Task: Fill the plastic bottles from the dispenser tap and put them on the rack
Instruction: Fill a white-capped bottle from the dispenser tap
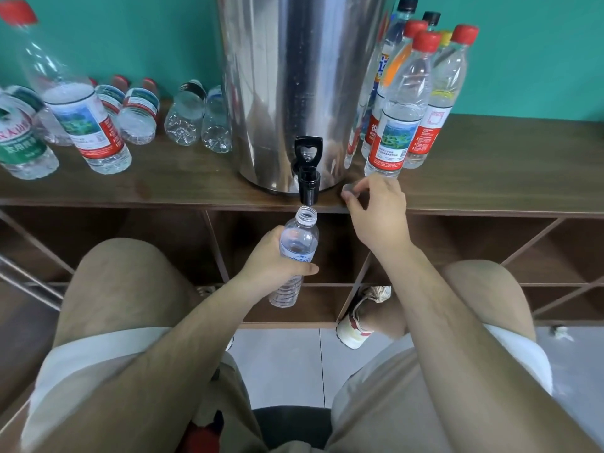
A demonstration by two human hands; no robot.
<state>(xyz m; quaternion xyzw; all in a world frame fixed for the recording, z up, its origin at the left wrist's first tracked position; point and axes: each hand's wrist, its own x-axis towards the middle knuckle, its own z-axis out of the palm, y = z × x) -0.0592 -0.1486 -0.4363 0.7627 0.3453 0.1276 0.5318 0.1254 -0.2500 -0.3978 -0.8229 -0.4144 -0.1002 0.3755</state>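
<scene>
- Stainless steel makes up the dispenser, a tall drum standing on the wooden rack. Open compartments lie below the rack's top board.
- To the dispenser's right is a cluster of capped bottles, upright. Their red-and-white labels carry a landscape picture and Chinese print too small to read.
- To its left are more bottles. Several lie on their sides, and one has a green label with large Chinese characters.
- The open bottle is held upright with its mouth just under the black tap, not touching it. The blue script on its label is illegible. It looks empty, so it is probably light. Its thin clear wall would likely dent under a squeeze, so the label band above the ribbed lower half seems the firmest hold. It will grow heavier as it fills, and perhaps slick if splashed.
- The left hand wraps round that band, with the thumb across the front.
- The right hand is at the rack's edge, its fingertips pinching what seems to be a small pale cap.
</scene>
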